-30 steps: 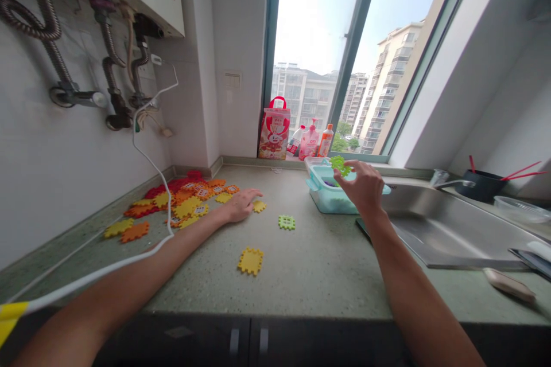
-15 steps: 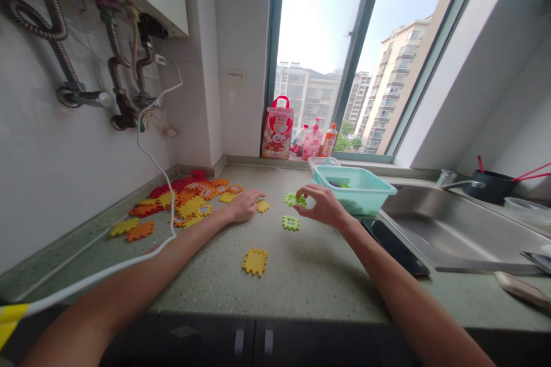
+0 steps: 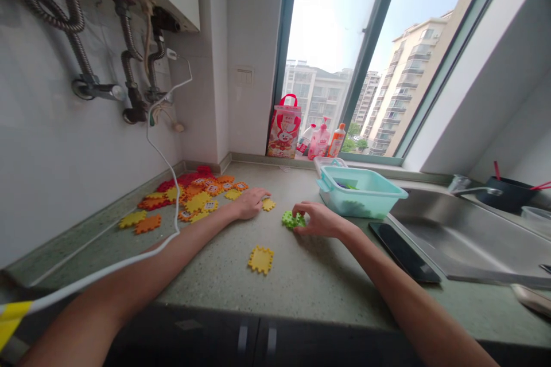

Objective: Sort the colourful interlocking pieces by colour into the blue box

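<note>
My right hand (image 3: 318, 219) rests low on the countertop with its fingers closed on a green toothed puzzle piece (image 3: 293, 219), which lies on or against another green piece there. My left hand (image 3: 249, 203) lies flat and open on the counter beside a small yellow piece (image 3: 268, 204) at the edge of a heap of red, orange and yellow pieces (image 3: 193, 195). A larger yellow piece (image 3: 260, 258) lies alone nearer to me. A teal plastic tub (image 3: 365, 200) stands just right of my right hand.
A steel sink (image 3: 465, 241) fills the right side, with a dark flat slab (image 3: 402, 251) at its near corner. A red printed bag (image 3: 284, 133) and bottles (image 3: 325, 140) stand on the window sill. A white cable (image 3: 163, 178) hangs from wall pipes across the counter.
My right hand came away from the teal tub with a green piece, moved left and down, and now presses it onto the counter by the other green piece. The left hand stayed put.
</note>
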A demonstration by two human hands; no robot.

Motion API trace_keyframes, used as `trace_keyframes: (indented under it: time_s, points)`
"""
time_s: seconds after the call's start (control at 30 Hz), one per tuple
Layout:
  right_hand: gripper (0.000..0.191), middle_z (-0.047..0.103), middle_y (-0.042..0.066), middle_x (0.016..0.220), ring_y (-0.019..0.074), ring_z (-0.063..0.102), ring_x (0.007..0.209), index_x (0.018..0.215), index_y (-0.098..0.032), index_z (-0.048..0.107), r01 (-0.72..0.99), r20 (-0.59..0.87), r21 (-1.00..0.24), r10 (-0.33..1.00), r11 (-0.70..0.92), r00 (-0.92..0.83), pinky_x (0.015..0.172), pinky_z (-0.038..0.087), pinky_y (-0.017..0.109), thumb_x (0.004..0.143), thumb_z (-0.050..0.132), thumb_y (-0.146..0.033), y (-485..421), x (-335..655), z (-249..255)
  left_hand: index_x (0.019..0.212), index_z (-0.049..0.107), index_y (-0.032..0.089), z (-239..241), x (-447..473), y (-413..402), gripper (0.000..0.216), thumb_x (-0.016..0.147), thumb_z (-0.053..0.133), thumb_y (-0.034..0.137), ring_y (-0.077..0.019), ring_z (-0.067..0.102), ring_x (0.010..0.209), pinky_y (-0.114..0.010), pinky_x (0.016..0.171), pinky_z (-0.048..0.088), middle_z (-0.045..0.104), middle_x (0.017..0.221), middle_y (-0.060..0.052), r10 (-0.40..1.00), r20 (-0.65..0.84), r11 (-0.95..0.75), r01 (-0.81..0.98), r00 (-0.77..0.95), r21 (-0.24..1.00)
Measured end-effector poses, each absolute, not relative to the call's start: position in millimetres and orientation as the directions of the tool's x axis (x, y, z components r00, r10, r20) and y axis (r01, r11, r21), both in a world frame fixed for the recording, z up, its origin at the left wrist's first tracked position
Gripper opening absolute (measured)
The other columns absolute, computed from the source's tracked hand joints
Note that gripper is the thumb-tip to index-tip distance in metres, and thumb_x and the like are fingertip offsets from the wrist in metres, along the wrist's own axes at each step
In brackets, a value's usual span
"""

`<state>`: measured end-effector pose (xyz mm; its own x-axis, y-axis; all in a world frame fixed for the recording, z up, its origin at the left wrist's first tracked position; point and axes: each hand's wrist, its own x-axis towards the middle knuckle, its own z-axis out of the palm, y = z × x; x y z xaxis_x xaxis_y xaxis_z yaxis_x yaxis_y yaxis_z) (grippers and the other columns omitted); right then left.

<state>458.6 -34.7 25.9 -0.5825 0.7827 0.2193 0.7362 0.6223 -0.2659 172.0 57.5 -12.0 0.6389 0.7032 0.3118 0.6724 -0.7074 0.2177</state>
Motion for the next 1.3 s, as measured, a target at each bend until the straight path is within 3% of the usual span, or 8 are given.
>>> trace_keyframes:
  time_s: [0.27, 0.4, 0.6, 0.77, 0.93, 1.07, 1.17, 1.3]
  points:
    - [0.028, 0.073, 0.008, 0.110, 0.0257, 0.066, 0.101, 0.109, -0.023, 0.070, 0.740, 0.638, 0.008, 0.566, 0.673, -0.522, 0.095, 0.048, 0.037, 0.083, 0.075, -0.032, -29, 482, 52, 0.133, 0.063, 0.017, -14, 172, 59, 0.048, 0.088, 0.045, 0.012, -0.0228, 0.059, 0.131, -0.036, 0.117, 0.041, 0.065, 0.140, -0.012, 0.697, 0.328, -0.713, 0.666, 0.638, 0.220]
    - [0.030, 0.073, 0.012, 0.109, 0.0318, 0.062, 0.107, 0.108, -0.021, 0.070, 0.957, 0.851, -0.002, 0.504, 0.290, -0.151, 0.096, 0.044, 0.042, 0.088, 0.069, -0.043, -21, 530, 71, 0.133, 0.063, 0.015, -14, 171, 60, 0.048, 0.088, 0.045, 0.012, -0.0243, 0.059, 0.131, -0.038, 0.117, 0.042, 0.066, 0.139, -0.014, 0.695, 0.333, -0.714, 0.664, 0.637, 0.221]
    - [0.036, 0.070, 0.017, 0.110, 0.0350, 0.059, 0.104, 0.102, -0.019, 0.077, 0.992, 0.790, -0.089, 0.600, -0.093, 0.127, 0.087, 0.045, 0.046, 0.094, 0.062, -0.051, -18, 572, 74, 0.134, 0.064, 0.014, -18, 170, 65, 0.049, 0.090, 0.043, 0.011, -0.0243, 0.060, 0.129, -0.038, 0.115, 0.043, 0.067, 0.137, -0.014, 0.687, 0.346, -0.721, 0.658, 0.639, 0.215]
    - [0.027, 0.065, 0.014, 0.127, 0.0325, 0.058, 0.117, 0.105, -0.022, 0.076, 0.965, 0.890, -0.059, 0.451, 0.255, -0.064, 0.099, 0.047, 0.050, 0.098, 0.060, -0.042, -31, 521, 76, 0.135, 0.063, 0.017, -19, 170, 67, 0.049, 0.090, 0.043, 0.010, -0.0228, 0.060, 0.130, -0.035, 0.115, 0.043, 0.067, 0.139, -0.012, 0.700, 0.342, -0.709, 0.665, 0.627, 0.233]
    - [0.028, 0.068, 0.010, 0.120, 0.0213, 0.066, 0.103, 0.116, -0.025, 0.072, 0.456, 0.666, -0.065, 0.379, 0.888, -0.643, 0.092, 0.054, 0.037, 0.100, 0.063, -0.046, -78, 418, 47, 0.131, 0.065, 0.020, -14, 172, 58, 0.038, 0.100, 0.043, 0.021, -0.0255, 0.065, 0.120, -0.038, 0.107, 0.047, 0.071, 0.131, -0.011, 0.809, 0.363, -0.560, 0.795, 0.463, 0.234]
    - [0.040, 0.072, 0.006, 0.114, 0.0203, 0.068, 0.099, 0.116, -0.028, 0.074, 0.323, 0.412, -0.122, 0.345, 0.938, -0.844, 0.090, 0.053, 0.032, 0.091, 0.072, -0.060, -99, 377, 21, 0.110, 0.069, 0.021, -4, 175, 48, 0.029, 0.104, 0.044, 0.033, -0.0259, 0.068, 0.108, -0.038, 0.098, 0.049, 0.075, 0.112, -0.010, 0.845, 0.374, -0.481, 0.849, 0.381, 0.221]
    - [0.023, 0.076, 0.004, 0.106, 0.0188, 0.069, 0.096, 0.118, -0.031, 0.075, 0.381, 0.351, -0.129, 0.402, 0.915, -0.846, 0.090, 0.052, 0.030, 0.097, 0.069, -0.037, -85, 386, 14, 0.102, 0.069, 0.021, 1, 177, 43, 0.039, 0.106, 0.041, 0.048, -0.0257, 0.068, 0.100, -0.036, 0.090, 0.049, 0.075, 0.104, -0.010, 0.838, 0.379, -0.492, 0.843, 0.391, 0.217]
    - [0.026, 0.078, 0.004, 0.105, 0.0202, 0.072, 0.096, 0.113, -0.030, 0.079, 0.477, 0.379, -0.139, 0.492, 0.868, -0.784, 0.090, 0.054, 0.032, 0.094, 0.064, -0.019, -52, 422, 15, 0.101, 0.070, 0.020, 1, 176, 43, 0.045, 0.092, 0.061, 0.063, -0.0281, 0.068, 0.097, -0.037, 0.087, 0.051, 0.074, 0.101, -0.010, 0.811, 0.394, -0.531, 0.827, 0.433, 0.184]
